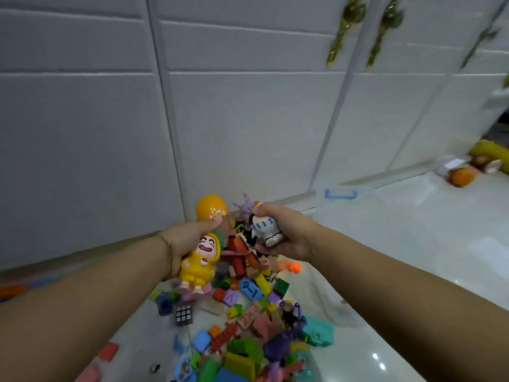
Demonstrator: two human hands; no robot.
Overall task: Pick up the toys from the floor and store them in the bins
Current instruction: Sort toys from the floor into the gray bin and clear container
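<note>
A yellow laughing figurine (198, 260) and an orange capsule (210, 208) are being gripped together in the left hand (183, 238), with fingers and thumb curled round both, likely so that several toys are being carried at once. A white figurine (268, 230) is being clutched in the right hand (286, 232). Both hands are being held over the block pile (248, 312) at six o'clock. A blue latch (340, 194), seemingly a clear bin's, is showing at one o'clock.

Floor (427, 221): I saw glossy white tile, smooth, with light glints on it.
Cupboard doors (82, 133): they looked to me like painted panels, matt and smooth.
Door handles (344, 31): I took them for shiny gold-coloured metal.
Yellow figure (197, 267): smooth glossy plastic, as I read it.
Orange capsule (210, 208): smooth plastic that was partly see-through.
White figure (265, 230): smooth plastic, I judged, with slight sheen.
Building blocks (242, 354): I saw hard plastic, mostly matt.
</note>
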